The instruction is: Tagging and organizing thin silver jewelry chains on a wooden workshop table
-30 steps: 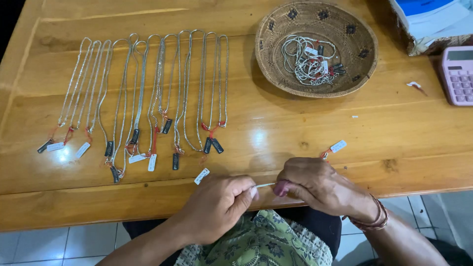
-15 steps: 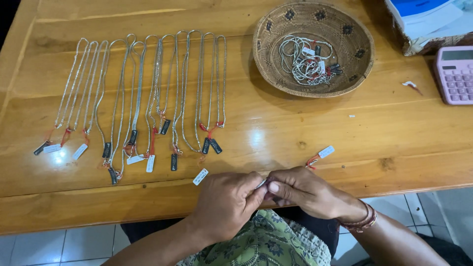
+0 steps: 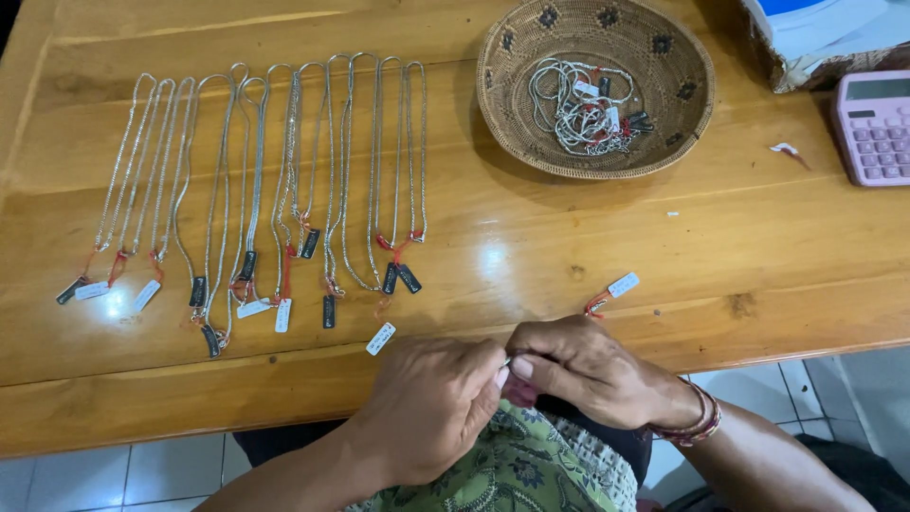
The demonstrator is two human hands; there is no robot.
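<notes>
My left hand (image 3: 431, 403) and my right hand (image 3: 583, 370) meet at the near edge of the wooden counter (image 3: 569, 228), fingertips pressed together around a thin silver chain (image 3: 507, 362), of which only a short glint shows between my thumbs. Both grips are closed on it; the rest of the chain is hidden under my hands. A white tag on a red thread (image 3: 614, 290) lies on the counter just beyond my right hand, and another white tag (image 3: 381, 338) lies just beyond my left hand. Beaded bracelets (image 3: 692, 427) sit on my right wrist.

Farther back on the left, a row of silver chains (image 3: 275, 180) lies stretched out side by side, each with a white or black tag at its near end. A woven basket (image 3: 682, 114) at the back right holds a tangled heap of more tagged chains (image 3: 583, 109). A pink calculator (image 3: 877, 128) rests at the far right edge. Green patterned cloth (image 3: 517, 469) covers my lap below the counter.
</notes>
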